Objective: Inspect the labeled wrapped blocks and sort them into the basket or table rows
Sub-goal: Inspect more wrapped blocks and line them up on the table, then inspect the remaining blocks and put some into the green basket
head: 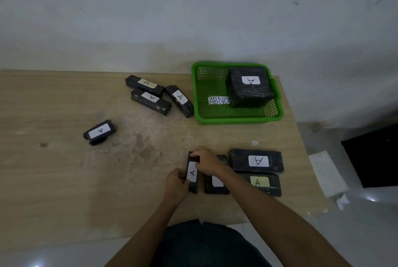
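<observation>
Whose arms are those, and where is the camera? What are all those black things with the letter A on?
No machine here, just a person. The camera sits on their head and looks down, so you see their own arms. The left hand and the right hand grip one wrapped block with an A label. Beside it, three sorted blocks lie on the wooden table. Farther off are a bunch of three blocks and a lone block. The green basket holds a big block and a note that starts ABNO.
</observation>
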Demonstrator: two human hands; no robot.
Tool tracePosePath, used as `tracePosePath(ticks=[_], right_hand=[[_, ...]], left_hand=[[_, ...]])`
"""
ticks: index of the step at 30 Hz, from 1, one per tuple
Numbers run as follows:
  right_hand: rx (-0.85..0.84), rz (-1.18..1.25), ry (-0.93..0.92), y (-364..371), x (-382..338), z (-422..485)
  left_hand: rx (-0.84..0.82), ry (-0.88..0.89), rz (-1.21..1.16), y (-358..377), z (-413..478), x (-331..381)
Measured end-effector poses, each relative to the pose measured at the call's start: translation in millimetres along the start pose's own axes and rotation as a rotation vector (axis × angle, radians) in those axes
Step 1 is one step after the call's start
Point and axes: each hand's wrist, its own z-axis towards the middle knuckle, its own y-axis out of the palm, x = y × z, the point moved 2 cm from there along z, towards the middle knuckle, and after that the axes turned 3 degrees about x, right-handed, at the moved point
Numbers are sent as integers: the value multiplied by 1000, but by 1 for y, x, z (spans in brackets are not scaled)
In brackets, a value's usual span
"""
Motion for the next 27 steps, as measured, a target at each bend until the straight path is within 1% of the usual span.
tracePosePath(ticks=[4,7,11,14,16,19,23,27], right_hand=[[-18,-20,4,-2,9,-4],[36,-23,-36,-8,10,-5],[143,-43,-159,-23,-12,-1],[220,0,-222,-34,-43,8],[245,24,-263,-41,-67,14],[226,49,-285,-46,-104,24],[183,95,-295,-37,-150,43],[110,124,-247,-17,-186,69]], left_hand=[[-65,28,15,17,1,12],[-71,46,26,10,8,13],[-3,53,60,-35,21,11],[81,90,91,-85,30,5],[134,84,85,-119,37,0],[193,31,70,-163,44,-9],[279,5,56,-214,55,-33],[332,-86,29,-255,75,-65]])
